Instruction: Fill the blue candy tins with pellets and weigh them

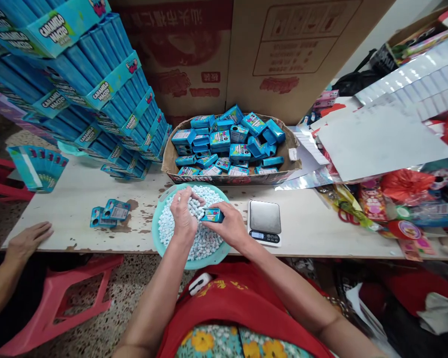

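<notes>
My left hand (183,211) is curled round a heap of small white candies (194,205) above a mint-green basin (156,233). The basin is filled with the same pale candies (205,246). Between the fingers and thumb of my right hand (229,224) is a small blue candy box (212,215), lying on its side. Its far end points at my left hand and touches or nearly touches the candies there; I cannot tell whether any are inside it. A digital scale (264,219) stands just right of the basin.
Behind the basin, a cardboard tray (231,178) holds many blue boxes. Two blue boxes (110,213) lie to the left, near another person's hand (29,242). Tall stacks of blue display cartons (97,89) rise at back left. Papers (381,139) and mixed packages (406,199) crowd the right.
</notes>
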### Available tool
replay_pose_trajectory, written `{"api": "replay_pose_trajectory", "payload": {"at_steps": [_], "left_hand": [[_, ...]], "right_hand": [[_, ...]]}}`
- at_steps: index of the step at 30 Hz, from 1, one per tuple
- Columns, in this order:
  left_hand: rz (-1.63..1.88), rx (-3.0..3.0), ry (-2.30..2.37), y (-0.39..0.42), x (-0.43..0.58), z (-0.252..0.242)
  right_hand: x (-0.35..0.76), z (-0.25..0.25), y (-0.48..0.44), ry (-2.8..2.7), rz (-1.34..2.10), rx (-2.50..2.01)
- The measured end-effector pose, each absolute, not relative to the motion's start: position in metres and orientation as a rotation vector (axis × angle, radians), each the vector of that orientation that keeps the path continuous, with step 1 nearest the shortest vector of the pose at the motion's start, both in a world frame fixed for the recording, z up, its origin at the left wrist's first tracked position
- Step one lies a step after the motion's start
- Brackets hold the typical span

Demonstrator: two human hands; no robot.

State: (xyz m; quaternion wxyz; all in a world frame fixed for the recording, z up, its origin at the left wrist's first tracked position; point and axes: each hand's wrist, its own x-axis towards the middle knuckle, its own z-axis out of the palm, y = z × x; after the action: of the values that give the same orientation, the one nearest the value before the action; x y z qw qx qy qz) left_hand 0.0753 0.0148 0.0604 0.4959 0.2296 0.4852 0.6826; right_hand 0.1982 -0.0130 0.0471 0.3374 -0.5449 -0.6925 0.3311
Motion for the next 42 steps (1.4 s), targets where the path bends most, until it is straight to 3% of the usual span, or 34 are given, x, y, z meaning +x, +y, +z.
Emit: {"api": "replay_pose_trajectory", "payload": {"at_steps": [42], "left_hand": [[1.579, 0.72, 1.224, 0.009, 0.085, 0.08]], "right_hand": [[0.195, 0.056, -0.017, -1.733, 0.886, -1.356]]}}
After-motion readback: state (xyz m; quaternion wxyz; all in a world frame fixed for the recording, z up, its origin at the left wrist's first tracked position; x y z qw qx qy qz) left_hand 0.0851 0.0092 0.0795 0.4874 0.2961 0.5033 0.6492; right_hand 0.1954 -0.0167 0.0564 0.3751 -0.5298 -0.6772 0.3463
